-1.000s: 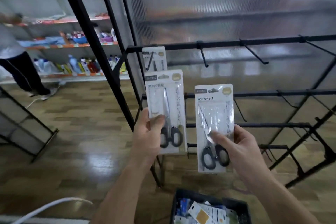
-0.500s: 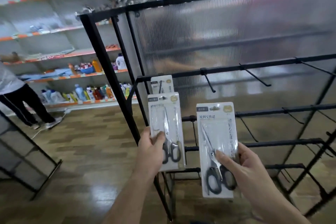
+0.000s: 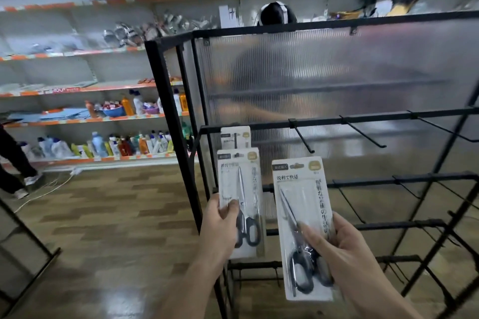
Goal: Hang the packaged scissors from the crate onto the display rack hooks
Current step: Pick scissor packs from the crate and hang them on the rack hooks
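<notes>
Black steel-tube display rack [image 3: 166, 101], ribbed cloudy plastic back panel [image 3: 337, 72], thin wire hooks [image 3: 302, 137] poking out. My left hand [image 3: 220, 230] pinches one glossy white scissors card [image 3: 239, 189] and my right hand [image 3: 344, 248] grips a second card [image 3: 303, 204], both held below the hooks. Risk imo: the tiny hang slot misses the upturned tip, or the slick plastic slips.

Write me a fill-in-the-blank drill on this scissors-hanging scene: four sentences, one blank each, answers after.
1. The left hand grips the left-hand pack and the right hand grips the right-hand pack, so ____ packs are held in all.
2. The scissors in both held packs have ____ handles.
3. Only ____ pack, the hung pack, hangs on the display rack.
4. The hook just right of the hung pack is ____.
Answers: two; black; one; empty.
</notes>
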A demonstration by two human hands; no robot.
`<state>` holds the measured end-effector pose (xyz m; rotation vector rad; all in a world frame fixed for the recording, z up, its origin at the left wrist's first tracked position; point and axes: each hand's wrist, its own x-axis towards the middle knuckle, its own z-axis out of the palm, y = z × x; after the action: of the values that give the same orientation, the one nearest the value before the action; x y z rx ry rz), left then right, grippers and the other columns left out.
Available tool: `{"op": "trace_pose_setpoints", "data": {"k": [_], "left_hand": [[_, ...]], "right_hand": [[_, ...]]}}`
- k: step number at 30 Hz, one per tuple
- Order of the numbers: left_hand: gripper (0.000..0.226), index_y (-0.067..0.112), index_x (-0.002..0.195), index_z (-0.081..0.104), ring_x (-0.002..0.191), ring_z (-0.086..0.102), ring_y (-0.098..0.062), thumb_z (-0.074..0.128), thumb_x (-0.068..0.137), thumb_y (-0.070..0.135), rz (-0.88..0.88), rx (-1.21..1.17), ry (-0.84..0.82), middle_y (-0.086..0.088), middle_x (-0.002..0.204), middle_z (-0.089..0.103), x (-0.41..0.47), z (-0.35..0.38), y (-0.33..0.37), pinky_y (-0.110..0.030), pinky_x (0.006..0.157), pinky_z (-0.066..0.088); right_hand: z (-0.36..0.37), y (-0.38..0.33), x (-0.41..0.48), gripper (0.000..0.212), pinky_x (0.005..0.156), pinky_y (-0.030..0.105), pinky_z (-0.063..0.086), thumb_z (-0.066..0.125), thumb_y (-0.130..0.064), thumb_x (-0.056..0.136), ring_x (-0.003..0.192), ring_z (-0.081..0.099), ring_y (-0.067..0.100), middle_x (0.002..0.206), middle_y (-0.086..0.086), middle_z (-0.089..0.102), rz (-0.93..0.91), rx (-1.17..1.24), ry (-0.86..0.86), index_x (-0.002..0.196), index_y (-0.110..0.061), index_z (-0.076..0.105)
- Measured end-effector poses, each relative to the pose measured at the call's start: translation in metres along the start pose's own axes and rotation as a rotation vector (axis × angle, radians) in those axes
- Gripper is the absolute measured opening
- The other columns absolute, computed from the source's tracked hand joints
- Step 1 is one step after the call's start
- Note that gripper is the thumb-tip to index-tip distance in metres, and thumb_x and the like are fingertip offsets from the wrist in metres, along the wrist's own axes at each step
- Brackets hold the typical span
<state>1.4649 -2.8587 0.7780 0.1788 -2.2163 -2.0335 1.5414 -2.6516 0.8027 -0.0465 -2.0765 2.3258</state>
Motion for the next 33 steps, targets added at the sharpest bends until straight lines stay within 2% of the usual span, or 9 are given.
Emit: {"op": "trace_pose_setpoints", "data": {"k": [4,7,10,13,17,20,25,29,33], "left_hand": [[0.01,0.023,0.111,0.06,0.084,0.069,-0.019,0.054,0.107,0.03,-0.037,0.005,0.003,-0.011,0.096,0.073,0.008,0.009,-0.006,-0.035,0.076,0.056],[0.008,0.026,0.11,0.061,0.089,0.073,-0.013,0.053,0.107,0.028,-0.036,0.011,0.043,0.002,0.097,0.074,0.014,0.009,-0.013,-0.036,0.082,0.06],[0.008,0.026,0.11,0.061,0.089,0.072,-0.011,0.054,0.107,0.026,-0.059,0.01,0.052,0.004,0.098,0.074,0.022,0.007,-0.018,-0.033,0.081,0.059],[0.008,0.025,0.111,0.062,0.085,0.07,-0.011,0.055,0.107,0.025,-0.062,0.013,0.04,0.001,0.098,0.073,0.032,0.008,-0.022,-0.023,0.067,0.057],[0.012,0.019,0.11,0.063,0.063,0.057,-0.012,0.055,0.107,0.027,-0.074,-0.022,0.002,-0.003,0.08,0.064,0.047,0.009,-0.029,-0.018,0.048,0.046],[0.014,0.024,0.113,0.063,0.073,0.065,-0.01,0.054,0.106,0.032,-0.08,-0.015,-0.02,0.004,0.089,0.071,0.061,0.008,-0.036,-0.017,0.058,0.05],[0.009,0.03,0.107,0.06,0.074,0.061,-0.006,0.052,0.107,0.033,-0.063,0.028,-0.056,0.006,0.088,0.067,0.084,0.007,-0.038,-0.012,0.056,0.045],[0.025,0.023,0.096,0.056,0.078,0.059,-0.016,0.05,0.105,0.046,-0.103,0.117,-0.103,-0.007,0.092,0.064,0.111,0.009,-0.05,-0.032,0.068,0.047],[0.035,0.015,0.095,0.06,0.085,0.062,-0.021,0.044,0.106,0.044,-0.119,0.142,-0.092,-0.005,0.094,0.064,0.142,0.013,-0.049,-0.036,0.075,0.049]], "right_hand": [[-0.005,-0.01,0.001,0.03,0.045,0.025,0.05,0.069,-0.02,0.087,0.054,0.068,0.019,0.076,0.015,0.074,0.012,-0.006,-0.008,0.112,-0.005,0.065],[-0.008,-0.01,0.005,0.025,0.038,0.021,0.043,0.069,-0.017,0.091,0.043,0.06,0.013,0.066,0.013,0.069,0.045,-0.005,0.01,0.112,-0.004,0.064],[-0.004,-0.008,0.009,0.029,0.045,0.023,0.051,0.069,-0.018,0.088,0.055,0.067,0.018,0.075,0.014,0.074,0.056,-0.011,-0.003,0.114,-0.007,0.065],[0.003,-0.006,0.014,0.03,0.046,0.024,0.052,0.069,-0.015,0.085,0.055,0.068,0.019,0.075,0.012,0.074,0.069,0.022,-0.016,0.113,-0.004,0.064],[0.013,-0.001,0.023,0.035,0.056,0.029,0.058,0.07,-0.018,0.084,0.068,0.073,0.028,0.084,0.014,0.076,0.062,-0.021,-0.026,0.117,-0.007,0.064],[0.021,0.002,0.03,0.027,0.068,0.035,0.061,0.067,-0.014,0.092,0.085,0.075,0.035,0.096,0.016,0.078,0.067,-0.05,-0.035,0.119,-0.01,0.063],[0.034,0.009,0.038,0.024,0.071,0.044,0.063,0.067,-0.008,0.093,0.087,0.073,0.045,0.094,0.021,0.076,0.081,-0.059,0.045,0.117,-0.009,0.065],[0.044,0.014,0.042,0.025,0.078,0.055,0.061,0.069,-0.01,0.092,0.088,0.073,0.043,0.097,0.021,0.076,0.113,-0.049,0.093,0.117,-0.012,0.065],[0.057,0.017,0.047,0.029,0.085,0.055,0.06,0.069,-0.011,0.094,0.095,0.074,0.038,0.103,0.016,0.076,0.128,-0.065,0.101,0.122,-0.013,0.063]]}}
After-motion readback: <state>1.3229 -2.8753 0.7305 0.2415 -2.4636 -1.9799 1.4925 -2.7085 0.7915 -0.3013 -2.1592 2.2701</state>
